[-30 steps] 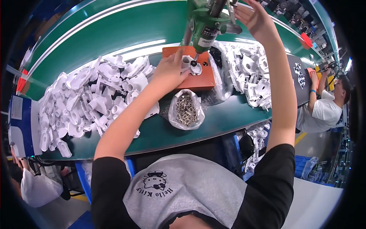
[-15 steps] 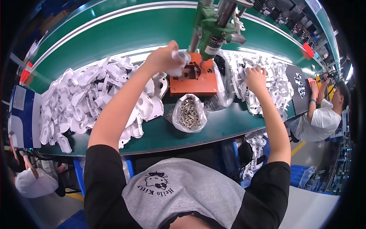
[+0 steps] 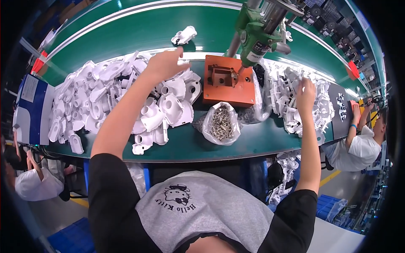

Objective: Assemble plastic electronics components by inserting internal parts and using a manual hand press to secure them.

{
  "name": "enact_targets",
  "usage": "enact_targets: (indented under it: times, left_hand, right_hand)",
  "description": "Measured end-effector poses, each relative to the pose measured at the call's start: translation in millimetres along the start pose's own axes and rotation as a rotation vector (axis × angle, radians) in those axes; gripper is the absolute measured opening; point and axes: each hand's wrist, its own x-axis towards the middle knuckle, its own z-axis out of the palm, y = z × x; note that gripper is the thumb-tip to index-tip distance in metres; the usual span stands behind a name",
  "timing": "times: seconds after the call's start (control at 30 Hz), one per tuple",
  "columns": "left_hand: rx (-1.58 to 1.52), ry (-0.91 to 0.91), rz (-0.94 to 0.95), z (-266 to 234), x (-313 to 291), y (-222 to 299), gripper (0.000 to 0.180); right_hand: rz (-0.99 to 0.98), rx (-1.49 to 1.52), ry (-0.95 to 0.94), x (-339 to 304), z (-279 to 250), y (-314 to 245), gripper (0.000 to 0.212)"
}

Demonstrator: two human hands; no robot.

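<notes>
My left hand (image 3: 165,65) is open and holds nothing, over the back of a heap of white plastic housings (image 3: 101,97). Beyond its fingertips, a white housing (image 3: 184,35) with a short tube is over the green belt; whether it rests there or is still sliding I cannot tell. My right hand (image 3: 307,96) reaches into the right-hand pile of white plastic parts (image 3: 320,103). Its fingers are closed at a pale plastic part (image 3: 292,76), partly covered by the pile. Between my hands stands an orange fixture block (image 3: 230,92), its dark recess holding no housing.
A green press (image 3: 255,46) rises over the fixture. In front of it stands a plastic bag of screws (image 3: 221,124). A blue-and-white machine (image 3: 31,111) sits at the bench's left end. A co-worker (image 3: 358,139) works at the right beside a dark mat (image 3: 337,95).
The white housing has left my left hand and is now over the belt. That hand has moved left, away from the fixture. My right hand's fingers have drawn together at the pile.
</notes>
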Motion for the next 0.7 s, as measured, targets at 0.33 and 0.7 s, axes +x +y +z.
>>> enact_targets:
  times: [0.33, 0.7]
  left_hand:
    - [0.145, -0.089, 0.133, 41, -103, 7, 0.075]
    - [-0.857, 0.095, -0.009, 10, -93, -2, 0.044]
  right_hand:
    - [0.903, 1.737, 0.113, -17, -22, -27, 0.033]
    - [1.139, 2.201, -0.084, -45, -28, -110, 0.047]
